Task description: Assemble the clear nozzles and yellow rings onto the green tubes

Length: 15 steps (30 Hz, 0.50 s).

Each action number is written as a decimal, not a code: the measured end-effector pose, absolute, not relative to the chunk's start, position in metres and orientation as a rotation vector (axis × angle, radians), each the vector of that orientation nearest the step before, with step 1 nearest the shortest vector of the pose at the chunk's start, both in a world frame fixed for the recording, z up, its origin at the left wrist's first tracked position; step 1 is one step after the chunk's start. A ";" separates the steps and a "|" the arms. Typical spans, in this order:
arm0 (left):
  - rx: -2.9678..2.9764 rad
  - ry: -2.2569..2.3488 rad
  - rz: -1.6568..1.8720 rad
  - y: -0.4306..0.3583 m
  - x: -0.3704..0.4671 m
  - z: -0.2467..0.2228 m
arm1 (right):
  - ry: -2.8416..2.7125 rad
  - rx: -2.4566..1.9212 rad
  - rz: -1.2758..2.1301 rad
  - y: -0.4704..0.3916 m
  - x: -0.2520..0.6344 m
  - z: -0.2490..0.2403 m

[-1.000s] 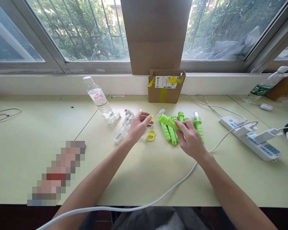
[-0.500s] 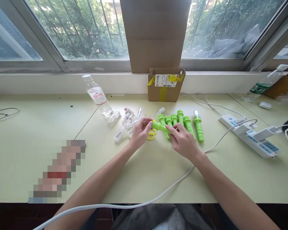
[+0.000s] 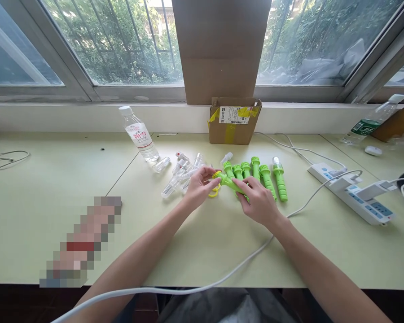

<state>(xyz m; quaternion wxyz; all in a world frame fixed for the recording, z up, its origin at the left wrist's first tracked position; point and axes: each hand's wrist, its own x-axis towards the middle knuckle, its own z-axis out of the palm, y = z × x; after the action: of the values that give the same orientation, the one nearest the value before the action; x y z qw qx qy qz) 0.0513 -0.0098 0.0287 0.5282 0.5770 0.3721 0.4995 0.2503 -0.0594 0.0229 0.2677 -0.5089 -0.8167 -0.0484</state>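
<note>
My right hand (image 3: pixel 260 199) grips the body of a green plastic handle (image 3: pixel 231 183), tilted with its threaded end toward the left. At that end, my left hand (image 3: pixel 198 187) pinches a yellow ring (image 3: pixel 217 173) against the threads; whether the ring fully encircles them I cannot tell. Just below lie loose yellow rings (image 3: pixel 214 193), partly hidden by the left fingers. Several more green handles (image 3: pixel 255 168) lie behind my right hand. One green handle with a clear top (image 3: pixel 280 183) is at the right end of that group. Several clear plastic tubes (image 3: pixel 170 186) are scattered beyond my left hand.
A water bottle (image 3: pixel 140 137) stands behind the tubes, and a cardboard box (image 3: pixel 230 132) sits by the window. On the right is a power strip (image 3: pixel 353 193) with plugs. A white cable (image 3: pixel 222 281) crosses in front of my forearms. A pixelated item (image 3: pixel 84 242) lies at left.
The yellow ring shows more plainly at the handle's threaded end, and my left fingers have shifted slightly along it. The whole view has moved a little; both hands keep their hold.
</note>
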 end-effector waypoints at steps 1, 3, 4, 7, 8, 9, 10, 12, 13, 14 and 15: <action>1.380 0.886 1.182 -0.010 0.051 0.029 | -2.205 -1.374 -0.129 -0.060 0.250 0.023; 1.385 0.880 1.161 -0.010 0.051 0.031 | -2.210 -1.374 -0.125 -0.060 0.250 0.023; 1.388 0.875 1.154 -0.010 0.051 0.032 | -2.212 -1.372 -0.122 -0.060 0.250 0.023; 1.393 0.860 1.147 -0.011 0.051 0.034 | -2.206 -1.367 -0.090 -0.060 0.249 0.022; 1.395 0.856 1.148 -0.012 0.051 0.034 | -2.198 -1.364 -0.073 -0.060 0.249 0.022; 1.400 0.854 1.148 -0.012 0.051 0.034 | -2.186 -1.359 -0.049 -0.060 0.249 0.022; 1.407 0.853 1.148 -0.012 0.051 0.034 | -2.171 -1.349 -0.018 -0.060 0.249 0.022; 1.428 0.852 1.140 -0.013 0.052 0.033 | -2.129 -1.323 0.079 -0.062 0.247 0.022; 1.439 0.849 1.134 -0.014 0.052 0.033 | -2.109 -1.308 0.150 -0.063 0.245 0.022; 1.452 0.847 1.120 -0.015 0.053 0.032 | -2.090 -1.293 0.234 -0.065 0.243 0.022; 1.467 0.843 1.100 -0.016 0.053 0.032 | -2.071 -1.279 0.328 -0.067 0.241 0.023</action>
<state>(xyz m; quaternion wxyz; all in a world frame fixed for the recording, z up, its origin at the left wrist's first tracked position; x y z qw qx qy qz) 0.0533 -0.0163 0.0315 0.5328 0.6151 0.3537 0.4611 0.2406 -0.0665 0.0225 0.3360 -0.4906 -0.7941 0.1259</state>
